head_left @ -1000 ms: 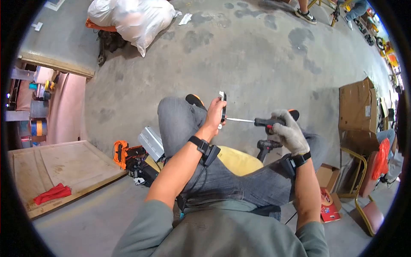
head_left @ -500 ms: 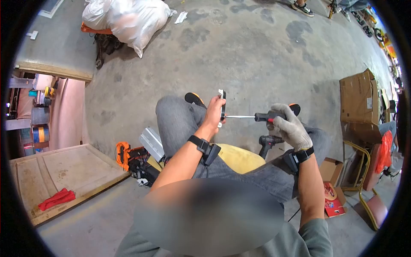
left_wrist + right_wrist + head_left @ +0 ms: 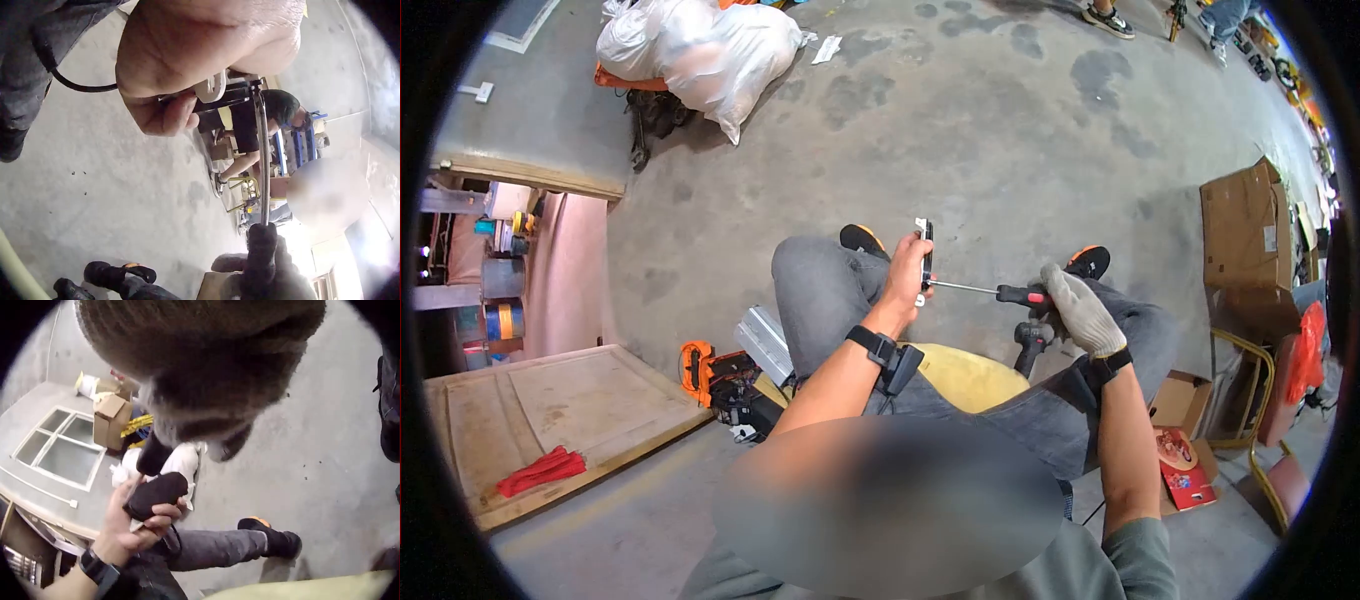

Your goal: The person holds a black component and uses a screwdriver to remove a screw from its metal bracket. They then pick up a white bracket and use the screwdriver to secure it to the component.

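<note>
In the head view my bare left hand (image 3: 907,272) grips a small black device (image 3: 927,243) with white tabs at its ends. Its rounded black back (image 3: 156,499) shows between the fingers in the right wrist view. A screwdriver (image 3: 965,287) with a black and red handle is held in my gloved right hand (image 3: 1086,312). Its metal shaft (image 3: 264,162) points toward the left hand, and the tip meets the device's end near a white hook-shaped tab (image 3: 212,87). The glove hides the back of the handle.
A cordless drill (image 3: 1032,343) lies by the right leg, next to a yellow seat (image 3: 972,376). Tools and a silver case (image 3: 763,343) are at the left. Cardboard boxes (image 3: 1245,240) stand right, white sacks (image 3: 710,60) far left. Another person's foot (image 3: 1108,20) shows at the back.
My right hand has shifted its grip and turned on the screwdriver handle, showing more of the red part. The left hand still holds the device; the head view has moved slightly.
</note>
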The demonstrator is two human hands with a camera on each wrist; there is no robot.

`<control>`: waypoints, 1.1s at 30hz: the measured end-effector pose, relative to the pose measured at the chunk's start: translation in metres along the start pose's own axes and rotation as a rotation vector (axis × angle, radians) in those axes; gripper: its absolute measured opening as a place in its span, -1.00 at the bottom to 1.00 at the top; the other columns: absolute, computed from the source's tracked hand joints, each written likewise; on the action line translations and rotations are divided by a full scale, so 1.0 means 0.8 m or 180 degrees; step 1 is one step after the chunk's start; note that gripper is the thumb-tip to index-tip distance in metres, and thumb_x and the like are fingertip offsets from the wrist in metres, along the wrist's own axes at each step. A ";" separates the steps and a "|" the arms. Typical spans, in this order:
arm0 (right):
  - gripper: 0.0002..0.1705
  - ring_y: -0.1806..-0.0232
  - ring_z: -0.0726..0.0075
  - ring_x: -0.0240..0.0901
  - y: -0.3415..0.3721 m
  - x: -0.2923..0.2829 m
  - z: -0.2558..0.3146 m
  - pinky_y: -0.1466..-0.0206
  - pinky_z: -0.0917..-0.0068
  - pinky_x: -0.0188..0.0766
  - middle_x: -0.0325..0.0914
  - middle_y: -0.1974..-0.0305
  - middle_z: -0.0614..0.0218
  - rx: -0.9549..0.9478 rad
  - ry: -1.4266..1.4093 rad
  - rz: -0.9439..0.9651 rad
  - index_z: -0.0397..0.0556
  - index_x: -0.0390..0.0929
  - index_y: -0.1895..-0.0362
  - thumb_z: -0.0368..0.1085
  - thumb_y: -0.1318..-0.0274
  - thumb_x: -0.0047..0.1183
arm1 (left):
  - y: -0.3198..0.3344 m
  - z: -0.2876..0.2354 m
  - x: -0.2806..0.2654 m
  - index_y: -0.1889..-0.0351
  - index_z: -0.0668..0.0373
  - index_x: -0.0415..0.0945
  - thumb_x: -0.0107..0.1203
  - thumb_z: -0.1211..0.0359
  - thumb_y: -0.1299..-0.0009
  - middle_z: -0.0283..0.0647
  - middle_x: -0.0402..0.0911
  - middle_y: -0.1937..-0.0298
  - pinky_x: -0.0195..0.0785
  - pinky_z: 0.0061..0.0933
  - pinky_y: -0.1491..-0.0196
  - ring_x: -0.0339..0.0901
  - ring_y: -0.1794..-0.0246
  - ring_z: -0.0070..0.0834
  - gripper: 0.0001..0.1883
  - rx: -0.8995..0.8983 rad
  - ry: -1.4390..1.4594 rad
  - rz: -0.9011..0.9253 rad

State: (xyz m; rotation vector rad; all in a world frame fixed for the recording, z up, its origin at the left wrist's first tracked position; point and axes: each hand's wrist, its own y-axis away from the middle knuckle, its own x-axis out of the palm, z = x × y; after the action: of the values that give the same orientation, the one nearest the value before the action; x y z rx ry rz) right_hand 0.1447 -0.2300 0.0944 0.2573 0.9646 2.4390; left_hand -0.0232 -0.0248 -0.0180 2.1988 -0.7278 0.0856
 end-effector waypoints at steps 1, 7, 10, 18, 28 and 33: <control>-0.48 0.55 0.65 0.33 -0.004 -0.002 -0.004 0.51 0.65 0.27 0.41 0.48 0.46 -0.0053 0.0294 0.0020 -0.09 0.46 -0.01 0.13 -0.44 -0.14 | -0.002 0.000 -0.002 -0.25 -0.03 0.36 0.04 0.15 -0.43 -0.40 0.36 0.42 0.25 -0.56 0.68 0.41 0.59 -0.60 -0.56 -0.0009 0.0040 0.0045; -0.60 0.56 0.68 0.23 -0.016 -0.020 -0.030 0.55 0.62 0.18 0.39 0.38 0.46 -0.0653 -0.0523 0.0035 -0.13 0.46 -0.08 -0.20 -0.25 0.17 | -0.001 0.001 0.000 -0.24 0.03 0.35 0.05 0.13 -0.41 -0.38 0.35 0.37 0.24 -0.55 0.67 0.39 0.57 -0.59 -0.53 0.0031 -0.0001 0.0070; -0.62 0.55 0.67 0.24 -0.013 -0.008 -0.028 0.54 0.63 0.22 0.41 0.38 0.47 -0.0632 -0.0844 0.0112 -0.12 0.50 -0.04 -0.12 -0.30 0.10 | -0.001 -0.001 0.001 -0.23 0.09 0.33 0.03 0.11 -0.40 -0.36 0.35 0.30 0.24 -0.54 0.65 0.39 0.54 -0.59 -0.51 0.0058 -0.0081 0.0137; -0.59 0.47 0.59 0.34 -0.014 -0.026 -0.025 0.45 0.62 0.33 0.45 0.29 0.48 -0.0188 -0.0658 0.0267 -0.16 0.55 0.00 -0.05 -0.44 -0.06 | -0.005 0.001 -0.003 -0.21 0.09 0.32 0.04 0.10 -0.41 -0.33 0.33 0.30 0.26 -0.52 0.65 0.41 0.55 -0.55 -0.53 0.0081 0.0095 0.0103; -0.61 0.41 0.49 0.43 -0.005 0.044 -0.001 0.29 0.54 0.38 0.50 0.35 0.47 -0.0601 -0.0450 0.0107 -0.13 0.51 0.08 -0.29 0.03 0.26 | -0.002 0.001 0.005 0.16 0.02 0.35 0.11 0.14 -0.43 -0.33 0.40 0.46 0.30 -0.42 0.65 0.50 0.59 -0.46 -0.76 -0.0268 0.0371 0.0223; -0.78 0.36 0.38 0.48 -0.030 0.110 -0.001 0.23 0.43 0.41 0.54 0.36 0.29 -0.2006 0.1336 -0.0631 -0.11 0.52 0.27 -0.36 0.01 0.27 | -0.003 0.001 0.001 0.20 0.06 0.37 0.06 0.14 -0.45 -0.32 0.44 0.48 0.33 -0.40 0.65 0.51 0.59 -0.47 -0.77 -0.0298 0.0200 0.0222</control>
State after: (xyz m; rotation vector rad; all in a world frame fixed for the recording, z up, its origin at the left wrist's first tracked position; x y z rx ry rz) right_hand 0.0780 -0.1701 0.0765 -0.5565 0.3033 2.5063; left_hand -0.0213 -0.0248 -0.0196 2.0729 -0.7583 0.1521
